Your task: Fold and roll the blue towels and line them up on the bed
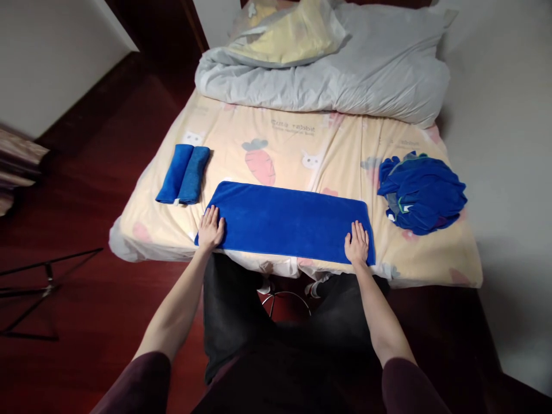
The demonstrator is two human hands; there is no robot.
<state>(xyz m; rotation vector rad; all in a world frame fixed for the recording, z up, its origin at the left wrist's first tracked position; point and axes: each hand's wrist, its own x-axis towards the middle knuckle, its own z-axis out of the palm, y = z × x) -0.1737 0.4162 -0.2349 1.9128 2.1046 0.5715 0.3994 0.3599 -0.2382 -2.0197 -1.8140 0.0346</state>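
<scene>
A blue towel [287,221] lies spread flat as a long rectangle near the front edge of the bed. My left hand [211,229] rests on its left end, palm down with the fingers stretched out. On the right end lies my right hand [357,244], also flat, fingers pointing away from me. To the left sit two rolled or folded blue towels [183,174] side by side, a small white tag at their lower end. A crumpled heap of blue cloths [425,192] with white tags and some green edging is on the right.
The bed [241,129] has a cream cover printed with carrots and cats. A grey quilt [379,69] and a yellow item in clear plastic [293,37] lie at its far end. Black tripod legs [47,282] stand on the dark red floor at left.
</scene>
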